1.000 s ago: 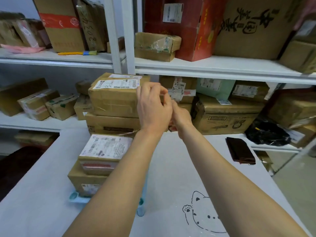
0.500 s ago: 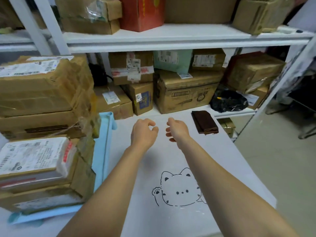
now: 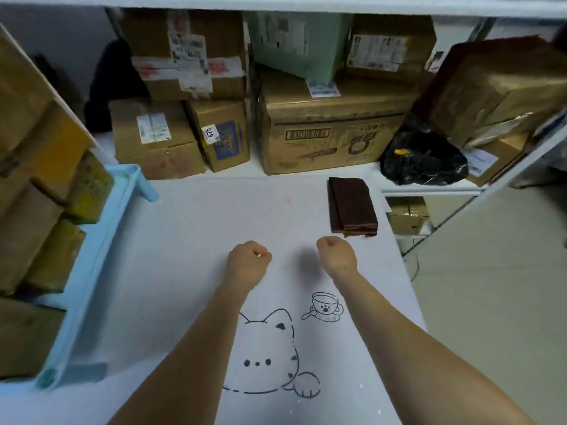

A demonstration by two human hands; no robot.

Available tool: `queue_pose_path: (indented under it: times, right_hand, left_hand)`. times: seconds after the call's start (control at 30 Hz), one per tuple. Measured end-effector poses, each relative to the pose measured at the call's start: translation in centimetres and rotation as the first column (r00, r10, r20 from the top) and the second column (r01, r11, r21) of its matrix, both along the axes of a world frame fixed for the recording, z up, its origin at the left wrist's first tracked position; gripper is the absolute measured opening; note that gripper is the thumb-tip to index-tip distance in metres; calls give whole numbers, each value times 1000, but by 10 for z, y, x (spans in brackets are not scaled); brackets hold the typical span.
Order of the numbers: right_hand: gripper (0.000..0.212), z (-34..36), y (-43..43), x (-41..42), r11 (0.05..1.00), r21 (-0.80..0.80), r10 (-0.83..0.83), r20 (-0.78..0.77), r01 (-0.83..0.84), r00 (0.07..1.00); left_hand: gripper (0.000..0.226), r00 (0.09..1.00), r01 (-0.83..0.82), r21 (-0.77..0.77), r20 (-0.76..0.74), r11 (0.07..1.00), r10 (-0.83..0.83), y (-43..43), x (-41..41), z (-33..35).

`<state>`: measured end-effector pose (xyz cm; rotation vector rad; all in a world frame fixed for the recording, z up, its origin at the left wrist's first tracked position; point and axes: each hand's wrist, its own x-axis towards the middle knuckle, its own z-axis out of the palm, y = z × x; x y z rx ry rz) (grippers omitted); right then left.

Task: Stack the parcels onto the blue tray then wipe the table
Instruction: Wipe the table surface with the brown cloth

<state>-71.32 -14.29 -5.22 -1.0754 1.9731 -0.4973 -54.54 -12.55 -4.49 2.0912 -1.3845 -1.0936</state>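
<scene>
Both fists now tighter than half a second ago, left hand (image 3: 247,265) and right hand (image 3: 337,256) curled empty over tabletop (image 3: 190,240), parcels (image 3: 36,179) stacked on blue tray (image 3: 92,271) at left, folded brown cloth (image 3: 351,207) just beyond right hand, shelf box (image 3: 221,133) labelled "675".

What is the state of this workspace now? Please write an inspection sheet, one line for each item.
Surface: white table with a printed cat drawing; a small pink spot near the far edge.
Job's things: parcels stacked on the blue tray at the left; folded brown cloth at the far right corner, untouched.
Clutter: black bag on the shelf behind the cloth.
Hands: left hand and right hand both curled over the table, holding nothing.
Cables: what looks like a thin dark cord past the table's right edge.
Surroundings: cardboard boxes on the shelf; floor at the right.
</scene>
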Motion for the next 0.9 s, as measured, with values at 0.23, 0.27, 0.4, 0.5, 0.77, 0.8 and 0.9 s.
queue_pose_path:
  times: [0.23,0.27,0.4,0.5,0.77,0.8,0.9]
  right_hand:
    - [38,-45,-48,-40,996,-88,-38,-266,15,963]
    - [39,-47,-54,-45,996,-95,-30,-339,-2,940]
    - [56,-69,-87,-58,993,-69,47,-536,-100,843]
    - [68,-82,-104,-61,994,-2,82,-605,-105,792]
    - [22,-74,-122,-71,934,-349,-176,-269,74,947]
    - [14,-67,-121,-66,912,-376,-204,-67,165,977]
    - [25,-36,-120,-53,878,-247,-260,476,411,840]
  left_hand:
    - [17,999,-35,50,36,998,33,-36,-40,-30]
    - [17,999,-33,55,37,998,31,-39,-43,-31]
    - [17,998,-29,55,55,998,26,-61,-51,-48]
    - [19,998,-35,21,54,999,33,-73,-58,-56]
    - [19,994,-66,32,-82,997,69,-85,-69,-59]
    - [19,979,-104,53,-168,993,112,-85,-71,-60]
    - [20,797,-271,236,-488,933,356,-89,-79,-54]
